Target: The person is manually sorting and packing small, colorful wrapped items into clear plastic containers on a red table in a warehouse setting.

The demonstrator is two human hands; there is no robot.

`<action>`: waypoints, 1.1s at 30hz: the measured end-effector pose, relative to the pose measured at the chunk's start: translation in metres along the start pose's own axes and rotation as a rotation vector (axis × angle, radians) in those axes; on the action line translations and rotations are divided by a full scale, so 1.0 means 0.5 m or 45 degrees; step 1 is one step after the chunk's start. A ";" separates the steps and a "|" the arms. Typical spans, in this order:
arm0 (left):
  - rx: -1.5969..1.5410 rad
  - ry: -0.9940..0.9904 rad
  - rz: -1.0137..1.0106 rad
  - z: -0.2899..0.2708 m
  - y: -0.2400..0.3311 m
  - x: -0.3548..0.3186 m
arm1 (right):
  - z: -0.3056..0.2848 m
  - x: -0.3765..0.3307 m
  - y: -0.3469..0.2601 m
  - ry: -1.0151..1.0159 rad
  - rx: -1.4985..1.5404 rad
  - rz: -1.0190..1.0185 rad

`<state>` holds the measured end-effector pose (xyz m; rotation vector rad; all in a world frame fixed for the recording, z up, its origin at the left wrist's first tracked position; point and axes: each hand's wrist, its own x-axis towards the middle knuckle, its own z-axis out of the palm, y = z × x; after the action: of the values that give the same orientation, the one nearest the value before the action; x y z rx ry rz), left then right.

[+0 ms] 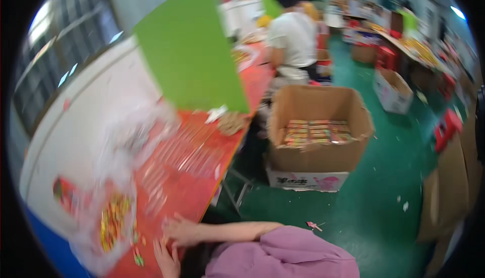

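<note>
Red bench [183,199] carries loose wrapped sweets [138,256] near the left hand [167,262], fingers extended, apparently empty; a careless sweep could scatter them. Whether the right hand [183,231] grasps anything cannot be told.

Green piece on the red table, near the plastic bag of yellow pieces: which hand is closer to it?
Left. Your left hand is just right of the green piece; your right hand is farther off, up and to the right.
</note>
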<state>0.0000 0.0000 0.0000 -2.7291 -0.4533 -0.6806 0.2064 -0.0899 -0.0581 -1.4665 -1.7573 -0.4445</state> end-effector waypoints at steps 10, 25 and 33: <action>-0.328 -0.087 -0.710 0.201 0.357 -0.355 | 0.065 -0.400 -0.088 -0.758 0.177 -0.096; -0.447 -0.251 -0.895 0.169 0.367 -0.455 | 0.029 -0.315 -0.081 -1.190 0.461 -0.050; -0.612 -0.226 -0.958 0.154 0.364 -0.521 | 0.023 -0.304 -0.045 -1.269 0.198 -0.144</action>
<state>-0.1208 -0.1982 -0.2304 -3.0399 -1.5897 -0.7911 0.1848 -0.1889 -0.1743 -1.5924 -2.5553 0.4671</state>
